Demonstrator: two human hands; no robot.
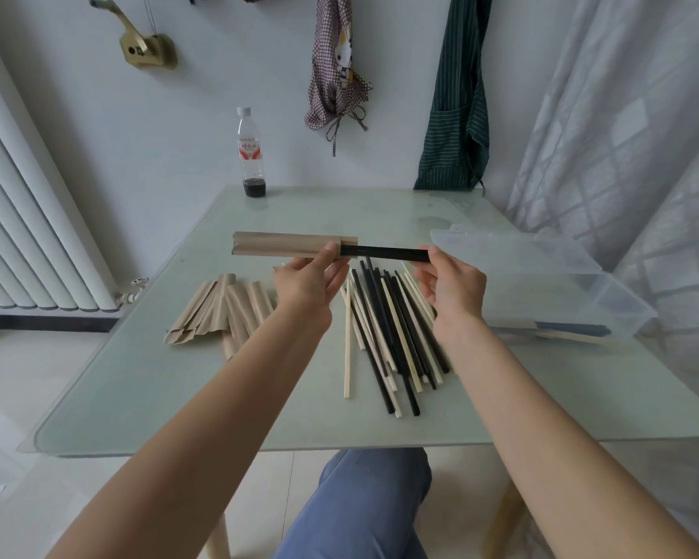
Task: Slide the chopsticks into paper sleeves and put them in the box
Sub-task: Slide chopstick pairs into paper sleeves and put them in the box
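My left hand (309,282) pinches the open end of a brown paper sleeve (283,244), held level above the table. Black chopsticks (384,252) stick out of that sleeve to the right, and my right hand (452,282) pinches their free end. Below the hands a loose pile of black and cream chopsticks (388,336) lies on the glass. Several empty brown sleeves (223,310) lie fanned out to the left. A clear plastic box (582,304) stands at the right, with a sleeved pair lying at its bottom.
The pale glass table (178,397) ends close to my knee (368,502). A plastic bottle (252,153) with dark liquid stands at the far edge. The box's clear lid (509,248) lies behind the box. A radiator is at the left, curtains at the right.
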